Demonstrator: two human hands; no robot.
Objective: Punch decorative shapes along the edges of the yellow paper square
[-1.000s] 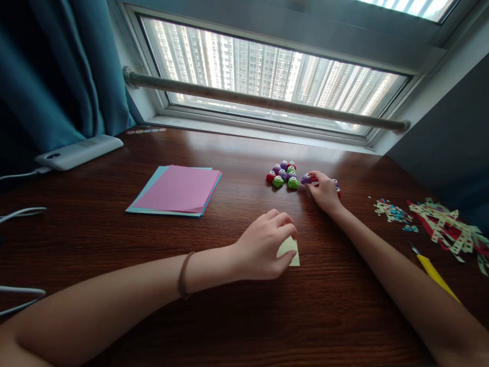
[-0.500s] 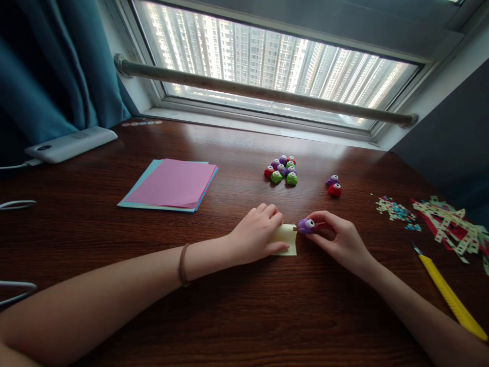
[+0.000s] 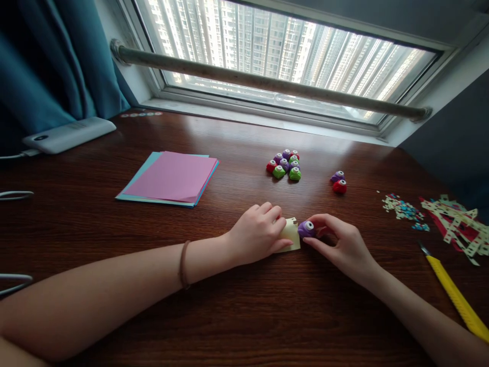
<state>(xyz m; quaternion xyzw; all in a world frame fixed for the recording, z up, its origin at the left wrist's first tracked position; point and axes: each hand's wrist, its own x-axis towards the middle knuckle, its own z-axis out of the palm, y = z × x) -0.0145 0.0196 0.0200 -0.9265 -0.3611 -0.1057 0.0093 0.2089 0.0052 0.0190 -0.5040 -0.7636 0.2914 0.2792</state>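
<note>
I hold a small purple punch [image 3: 306, 229] at the right edge of a pale yellow paper piece [image 3: 290, 235], near the middle of the counter [image 3: 244, 316]. My right hand [image 3: 340, 244] is closed around the punch, thumb and fingers on its sides, so its mouth meets the paper edge. My left hand [image 3: 257, 234] presses the paper flat with bent fingers; I think this keeps it from sliding. Toward the far edge lies a cluster of punches [image 3: 284, 164], with two more punches [image 3: 337, 182] apart on the right. A stack of coloured paper [image 3: 170, 177] lies left of the cluster. At the right edge are paper scraps [image 3: 451, 221] and a yellow knife [image 3: 456, 298].
</note>
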